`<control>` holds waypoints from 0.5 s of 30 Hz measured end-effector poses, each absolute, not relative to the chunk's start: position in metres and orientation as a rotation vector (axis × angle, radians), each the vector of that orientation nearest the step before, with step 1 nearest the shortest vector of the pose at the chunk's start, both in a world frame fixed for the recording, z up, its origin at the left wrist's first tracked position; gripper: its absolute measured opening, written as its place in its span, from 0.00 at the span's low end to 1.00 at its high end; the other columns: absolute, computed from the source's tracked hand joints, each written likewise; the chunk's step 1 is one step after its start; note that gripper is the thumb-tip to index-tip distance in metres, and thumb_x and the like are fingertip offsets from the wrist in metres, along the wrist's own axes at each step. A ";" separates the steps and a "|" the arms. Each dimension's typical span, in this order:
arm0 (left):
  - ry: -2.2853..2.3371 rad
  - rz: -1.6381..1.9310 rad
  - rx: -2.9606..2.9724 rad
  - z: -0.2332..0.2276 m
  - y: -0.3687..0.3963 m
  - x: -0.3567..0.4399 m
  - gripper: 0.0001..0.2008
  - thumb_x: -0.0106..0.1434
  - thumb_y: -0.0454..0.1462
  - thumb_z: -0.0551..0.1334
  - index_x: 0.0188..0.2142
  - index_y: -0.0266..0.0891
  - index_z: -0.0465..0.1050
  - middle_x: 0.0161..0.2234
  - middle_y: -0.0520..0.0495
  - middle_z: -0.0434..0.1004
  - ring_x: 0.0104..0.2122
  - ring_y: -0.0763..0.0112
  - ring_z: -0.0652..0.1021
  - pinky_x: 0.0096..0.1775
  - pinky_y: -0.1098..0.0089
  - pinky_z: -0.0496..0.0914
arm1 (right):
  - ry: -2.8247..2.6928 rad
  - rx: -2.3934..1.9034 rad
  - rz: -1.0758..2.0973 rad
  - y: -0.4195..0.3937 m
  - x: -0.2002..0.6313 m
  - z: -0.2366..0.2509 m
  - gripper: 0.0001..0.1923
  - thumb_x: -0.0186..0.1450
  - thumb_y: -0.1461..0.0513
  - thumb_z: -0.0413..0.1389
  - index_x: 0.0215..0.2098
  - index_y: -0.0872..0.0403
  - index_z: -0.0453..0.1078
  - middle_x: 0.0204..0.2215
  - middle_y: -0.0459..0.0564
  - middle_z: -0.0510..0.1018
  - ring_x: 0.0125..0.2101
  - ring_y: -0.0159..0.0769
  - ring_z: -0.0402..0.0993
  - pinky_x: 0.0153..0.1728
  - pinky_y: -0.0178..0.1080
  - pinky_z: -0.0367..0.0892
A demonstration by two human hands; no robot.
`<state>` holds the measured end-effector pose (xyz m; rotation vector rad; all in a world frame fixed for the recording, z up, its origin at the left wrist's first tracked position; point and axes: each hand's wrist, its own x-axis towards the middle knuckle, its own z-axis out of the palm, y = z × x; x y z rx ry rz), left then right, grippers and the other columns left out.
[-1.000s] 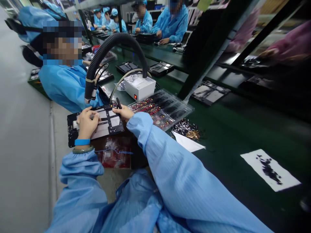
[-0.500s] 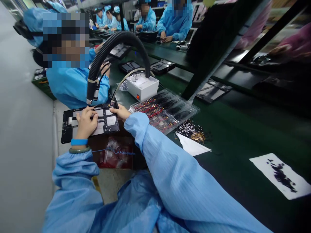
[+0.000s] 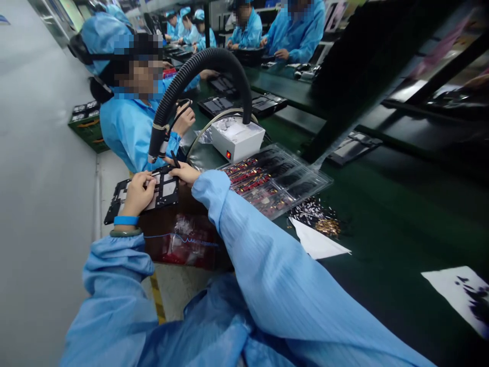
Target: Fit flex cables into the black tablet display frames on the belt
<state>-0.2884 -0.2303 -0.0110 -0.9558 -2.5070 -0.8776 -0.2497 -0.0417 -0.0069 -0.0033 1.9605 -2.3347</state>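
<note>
An opened tablet housing (image 3: pixel 168 187), black-framed with pale flat panels inside, is held tilted over the bench's near edge. My left hand (image 3: pixel 138 194), wearing a blue wristband, lies over its middle with fingers curled and thumb near the fingertips. What they pinch is hidden. My right hand (image 3: pixel 186 174) grips the housing's far right corner, thumb on top. A thin black pen-like tool (image 3: pixel 174 159) sticks up from the same hand; its tip is hidden. Just above the housing hangs the nozzle end of a black corrugated hose (image 3: pixel 157 141).
Behind my right hand are a white box (image 3: pixel 237 136) with a lit red switch and a clear tray (image 3: pixel 301 176) of red circuit boards. Small loose parts (image 3: pixel 321 216) lie beside white paper (image 3: pixel 315 239). A co-worker in blue (image 3: pixel 122 127) sits close at the left.
My view has turned left, so the surroundings sit further right. The housing is tilted differently, and my left fingers have drawn together from a spread pose. The co-worker's hand has moved.
</note>
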 end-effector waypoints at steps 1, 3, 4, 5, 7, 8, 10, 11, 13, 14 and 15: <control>-2.503 -0.880 -0.972 -0.011 -0.229 -0.288 0.08 0.60 0.41 0.55 0.30 0.42 0.69 0.43 0.40 0.77 0.51 0.57 0.75 0.55 0.57 0.67 | 1.953 -0.017 -2.340 -0.041 -0.249 -0.009 0.33 0.60 0.72 0.48 0.63 0.54 0.60 0.14 0.33 0.53 0.12 0.23 0.47 0.12 0.25 0.45; -2.491 -0.884 -1.007 -0.012 -0.226 -0.288 0.08 0.60 0.41 0.54 0.30 0.42 0.69 0.42 0.40 0.78 0.50 0.57 0.75 0.55 0.58 0.67 | 1.938 -0.038 -2.352 -0.039 -0.246 -0.013 0.32 0.60 0.71 0.48 0.63 0.54 0.60 0.14 0.33 0.51 0.13 0.23 0.46 0.13 0.25 0.45; -2.482 -0.886 -1.021 -0.013 -0.224 -0.288 0.08 0.61 0.41 0.54 0.30 0.42 0.69 0.42 0.40 0.78 0.50 0.57 0.75 0.55 0.57 0.67 | 1.934 -0.043 -2.357 -0.038 -0.244 -0.015 0.31 0.60 0.71 0.48 0.62 0.54 0.60 0.15 0.33 0.50 0.14 0.23 0.46 0.13 0.25 0.45; -2.471 -0.888 -1.033 -0.014 -0.223 -0.287 0.08 0.61 0.41 0.54 0.29 0.41 0.69 0.41 0.40 0.78 0.50 0.57 0.75 0.55 0.57 0.67 | 1.933 -0.044 -2.359 -0.038 -0.242 -0.016 0.31 0.61 0.70 0.48 0.62 0.54 0.60 0.15 0.34 0.50 0.14 0.23 0.45 0.13 0.25 0.45; -2.445 -0.895 -1.052 -0.015 -0.221 -0.284 0.08 0.61 0.40 0.54 0.29 0.41 0.68 0.41 0.39 0.78 0.50 0.56 0.76 0.55 0.55 0.67 | 1.944 -0.025 -2.356 -0.037 -0.237 -0.018 0.31 0.61 0.71 0.47 0.63 0.54 0.60 0.15 0.34 0.50 0.14 0.23 0.45 0.14 0.26 0.45; -2.432 -0.901 -1.060 -0.016 -0.220 -0.282 0.08 0.61 0.40 0.54 0.29 0.41 0.68 0.40 0.39 0.78 0.49 0.56 0.76 0.54 0.54 0.68 | 1.955 -0.010 -2.351 -0.037 -0.233 -0.018 0.31 0.61 0.71 0.47 0.63 0.55 0.59 0.16 0.34 0.50 0.15 0.23 0.45 0.14 0.26 0.46; -2.404 -0.916 -1.081 -0.016 -0.219 -0.275 0.08 0.61 0.40 0.55 0.30 0.41 0.68 0.40 0.39 0.78 0.48 0.56 0.77 0.53 0.54 0.69 | 1.976 0.023 -2.343 -0.035 -0.223 -0.014 0.30 0.62 0.71 0.47 0.63 0.55 0.60 0.16 0.34 0.50 0.15 0.24 0.45 0.15 0.27 0.47; -2.387 -0.926 -1.090 -0.016 -0.219 -0.270 0.08 0.62 0.40 0.55 0.30 0.40 0.69 0.41 0.39 0.78 0.47 0.56 0.77 0.53 0.54 0.69 | 1.990 0.036 -2.339 -0.033 -0.216 -0.011 0.29 0.62 0.71 0.47 0.62 0.55 0.61 0.16 0.35 0.51 0.16 0.24 0.46 0.16 0.27 0.48; -2.345 -0.954 -1.105 -0.014 -0.218 -0.255 0.09 0.63 0.41 0.55 0.31 0.40 0.69 0.42 0.39 0.77 0.47 0.57 0.77 0.52 0.54 0.69 | 2.054 0.044 -2.306 -0.027 -0.199 -0.001 0.27 0.62 0.71 0.48 0.60 0.56 0.64 0.17 0.36 0.55 0.17 0.23 0.48 0.18 0.27 0.51; -2.323 -0.971 -1.114 -0.013 -0.217 -0.247 0.09 0.64 0.41 0.56 0.32 0.40 0.70 0.43 0.39 0.77 0.48 0.58 0.76 0.53 0.54 0.70 | 2.113 0.037 -2.269 -0.023 -0.189 0.006 0.26 0.63 0.71 0.48 0.58 0.56 0.65 0.18 0.36 0.57 0.18 0.23 0.50 0.19 0.27 0.53; -2.303 -0.989 -1.126 -0.011 -0.215 -0.237 0.09 0.65 0.41 0.56 0.33 0.40 0.70 0.45 0.39 0.77 0.49 0.59 0.76 0.53 0.55 0.70 | 2.189 0.019 -2.220 -0.018 -0.179 0.014 0.25 0.63 0.72 0.48 0.57 0.56 0.66 0.18 0.37 0.58 0.18 0.23 0.51 0.20 0.27 0.54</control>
